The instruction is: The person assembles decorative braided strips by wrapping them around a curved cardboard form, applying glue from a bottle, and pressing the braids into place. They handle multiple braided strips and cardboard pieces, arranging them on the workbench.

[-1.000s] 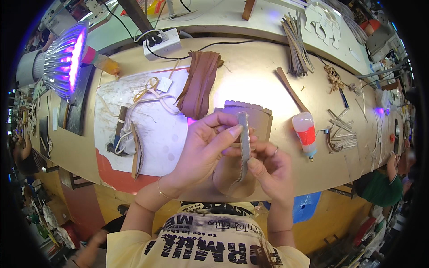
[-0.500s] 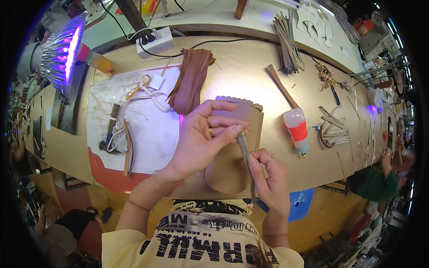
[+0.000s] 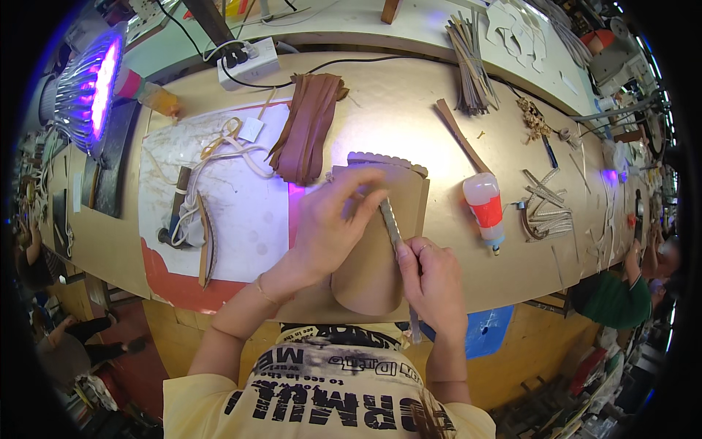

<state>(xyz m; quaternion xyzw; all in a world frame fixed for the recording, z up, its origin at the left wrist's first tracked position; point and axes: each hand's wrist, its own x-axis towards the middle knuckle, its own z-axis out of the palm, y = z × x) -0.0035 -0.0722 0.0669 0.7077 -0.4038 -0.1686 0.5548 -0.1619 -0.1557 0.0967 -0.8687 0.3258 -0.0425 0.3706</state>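
Note:
A narrow grey strip (image 3: 391,223) with a wavy edge is pinched between the thumb and fingers of my right hand (image 3: 436,284). Its upper end stands free, and its lower end hangs past the hand toward the table's front edge. My left hand (image 3: 333,227) hovers just left of that upper end, thumb and forefinger apart, the other fingers blurred. Beneath both hands lies a flat brown rounded piece (image 3: 365,282), partly covered by the left hand. Along its far end runs a scalloped edging (image 3: 387,162).
A stack of brown leather strips (image 3: 307,132) lies beyond my left hand. Further left, a hammer (image 3: 178,208) and white cord rest on a white sheet (image 3: 241,183), near a glowing lamp (image 3: 91,91). To the right are a red-labelled bottle (image 3: 483,208) and braided strips (image 3: 548,208).
My left hand has let go of the strip's upper end and shifted slightly left, its fingers parting. My right hand keeps its grip, now turned with its back more upward.

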